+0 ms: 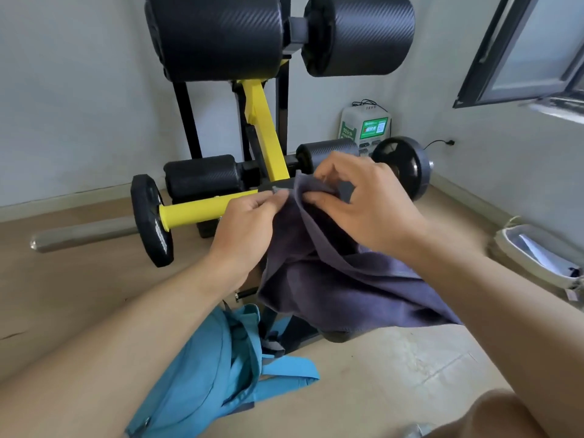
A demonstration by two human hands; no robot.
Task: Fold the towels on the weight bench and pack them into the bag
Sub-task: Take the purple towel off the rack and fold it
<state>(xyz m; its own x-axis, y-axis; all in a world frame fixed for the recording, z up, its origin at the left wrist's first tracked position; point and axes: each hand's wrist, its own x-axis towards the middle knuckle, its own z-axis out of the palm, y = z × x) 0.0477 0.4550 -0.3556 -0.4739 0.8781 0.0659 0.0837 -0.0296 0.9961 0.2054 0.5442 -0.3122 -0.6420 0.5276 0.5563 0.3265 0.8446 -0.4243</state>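
Towel, dark grey-purple, hangs from both hands over the counter, whose black frame shows just beneath its lower folds. The left hand pinches one part of the towel's top edge between thumb and curled fingers; the right hand pinches the edge just beside it, its fingers curled round the bunched cloth. The two hands are close together, almost touching, in front of the yellow arm of the machine. From the pinched edge the cloth drapes down and spreads to the right under the right forearm. A blue bag lies on the floor below the left forearm, near the counter's foot, its straps trailing toward the right. Black foam rollers stand above, and a weight plate sits on a yellow bar to the left. A pale basket rests on the floor by the right wall
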